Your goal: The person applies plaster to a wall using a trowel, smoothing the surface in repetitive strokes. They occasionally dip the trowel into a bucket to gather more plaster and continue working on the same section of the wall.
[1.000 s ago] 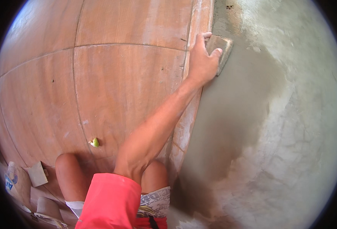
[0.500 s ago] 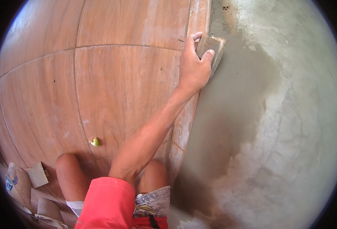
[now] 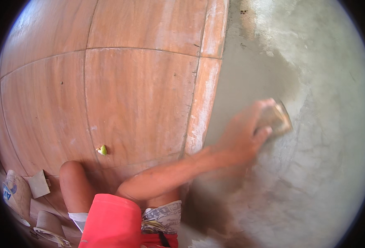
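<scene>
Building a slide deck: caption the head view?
Right hand presses a small float onto grey cement floor beside wood-look tiles.

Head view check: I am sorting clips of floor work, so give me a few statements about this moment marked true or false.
1. The right hand grips a small flat block. True.
2. The block rests on the wood-look tiles. False: it is on the grey cement surface.
3. A small green bit lies on the tiles. True.
4. Both hands show. False: only the right one does.
5. The sleeve is blue. False: it is pinkish red.
</scene>
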`<action>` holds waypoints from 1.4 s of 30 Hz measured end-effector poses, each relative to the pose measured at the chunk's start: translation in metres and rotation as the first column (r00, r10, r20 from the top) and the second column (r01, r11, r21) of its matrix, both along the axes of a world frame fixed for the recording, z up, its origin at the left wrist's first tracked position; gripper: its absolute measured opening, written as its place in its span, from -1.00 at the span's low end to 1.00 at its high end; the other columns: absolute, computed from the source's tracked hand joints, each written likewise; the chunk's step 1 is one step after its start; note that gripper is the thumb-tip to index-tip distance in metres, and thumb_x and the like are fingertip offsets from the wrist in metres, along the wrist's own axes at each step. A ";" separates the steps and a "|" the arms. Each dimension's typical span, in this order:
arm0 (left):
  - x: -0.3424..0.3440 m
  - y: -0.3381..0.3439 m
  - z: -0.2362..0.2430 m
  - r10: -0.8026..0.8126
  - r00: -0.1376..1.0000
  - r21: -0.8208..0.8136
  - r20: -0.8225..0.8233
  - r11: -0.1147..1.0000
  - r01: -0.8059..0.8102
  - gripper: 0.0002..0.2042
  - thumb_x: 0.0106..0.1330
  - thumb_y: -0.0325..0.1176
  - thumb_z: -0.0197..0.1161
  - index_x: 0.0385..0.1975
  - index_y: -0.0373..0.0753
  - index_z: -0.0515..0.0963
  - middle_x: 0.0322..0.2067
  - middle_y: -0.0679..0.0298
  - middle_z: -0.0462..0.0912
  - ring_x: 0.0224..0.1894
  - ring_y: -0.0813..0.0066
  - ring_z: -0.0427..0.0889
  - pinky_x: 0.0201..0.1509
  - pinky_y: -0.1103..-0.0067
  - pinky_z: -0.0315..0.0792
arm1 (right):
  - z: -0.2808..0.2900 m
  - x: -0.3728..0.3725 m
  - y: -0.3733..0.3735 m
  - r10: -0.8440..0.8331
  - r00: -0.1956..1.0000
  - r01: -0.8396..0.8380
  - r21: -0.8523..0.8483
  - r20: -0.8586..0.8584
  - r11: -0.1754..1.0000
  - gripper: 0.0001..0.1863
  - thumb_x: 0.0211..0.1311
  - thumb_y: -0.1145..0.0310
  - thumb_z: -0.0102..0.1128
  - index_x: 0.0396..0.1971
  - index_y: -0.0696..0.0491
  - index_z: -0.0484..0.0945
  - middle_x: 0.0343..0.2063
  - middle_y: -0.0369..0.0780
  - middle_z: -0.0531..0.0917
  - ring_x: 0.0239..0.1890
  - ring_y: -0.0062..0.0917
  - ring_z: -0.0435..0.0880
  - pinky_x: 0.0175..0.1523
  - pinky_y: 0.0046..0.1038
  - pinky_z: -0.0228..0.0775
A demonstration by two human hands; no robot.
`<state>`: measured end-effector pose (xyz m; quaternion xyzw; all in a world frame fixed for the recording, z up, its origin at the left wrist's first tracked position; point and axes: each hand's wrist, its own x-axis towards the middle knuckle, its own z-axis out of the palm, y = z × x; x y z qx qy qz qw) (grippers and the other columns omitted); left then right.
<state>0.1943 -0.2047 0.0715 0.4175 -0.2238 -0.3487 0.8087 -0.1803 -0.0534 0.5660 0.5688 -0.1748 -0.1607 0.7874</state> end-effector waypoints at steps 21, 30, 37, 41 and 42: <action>-0.020 0.035 -0.024 -0.202 0.935 -0.129 -0.290 0.977 0.171 -0.45 0.33 -0.43 0.24 0.30 -0.28 0.22 0.05 0.10 0.52 0.10 0.23 0.53 0.19 0.36 0.43 | -0.006 0.017 -0.011 0.007 1.000 -0.007 0.003 0.027 1.000 -0.49 0.43 0.01 0.00 0.16 0.08 0.42 0.09 0.01 0.53 0.18 -0.04 0.48 0.27 0.07 0.28; 0.010 0.010 -0.151 -0.143 0.359 -0.167 -0.922 0.985 -0.036 -0.55 0.40 -0.43 0.13 0.25 -0.24 0.19 -0.02 0.22 0.53 -0.04 0.49 0.55 0.06 0.46 0.51 | -0.011 0.020 -0.022 0.016 0.999 -0.017 0.019 0.048 1.000 -0.50 0.43 0.02 0.00 0.15 0.09 0.43 0.09 0.00 0.53 0.18 -0.06 0.48 0.28 0.05 0.28; 0.006 -0.013 -0.133 0.031 0.737 0.114 -0.675 0.991 0.063 -0.49 0.38 -0.43 0.16 0.27 -0.36 0.17 -0.01 0.12 0.55 0.00 0.43 0.57 0.08 0.45 0.49 | -0.013 0.024 -0.019 0.011 0.999 -0.011 0.003 0.052 1.000 -0.50 0.43 0.02 -0.01 0.14 0.10 0.44 0.09 0.00 0.54 0.18 -0.07 0.48 0.28 0.03 0.28; -0.008 -0.029 -0.104 0.193 0.941 0.356 -0.279 0.931 -0.086 -0.50 0.34 -0.49 0.18 0.24 -0.45 0.22 0.01 -0.03 0.54 0.06 0.27 0.57 0.16 0.40 0.45 | -0.013 0.023 -0.025 0.019 0.998 -0.019 0.004 0.063 1.000 -0.50 0.43 0.02 -0.01 0.14 0.10 0.44 0.09 0.00 0.54 0.18 -0.08 0.48 0.28 0.02 0.28; -0.013 -0.030 -0.097 0.232 0.964 0.415 -0.133 0.896 -0.158 -0.51 0.32 -0.50 0.18 0.23 -0.46 0.23 0.02 -0.07 0.54 0.08 0.22 0.57 0.17 0.38 0.44 | -0.014 0.024 -0.026 0.025 0.997 -0.025 0.008 0.069 1.000 -0.50 0.44 0.02 -0.01 0.14 0.10 0.44 0.09 0.00 0.54 0.18 -0.08 0.48 0.28 0.02 0.28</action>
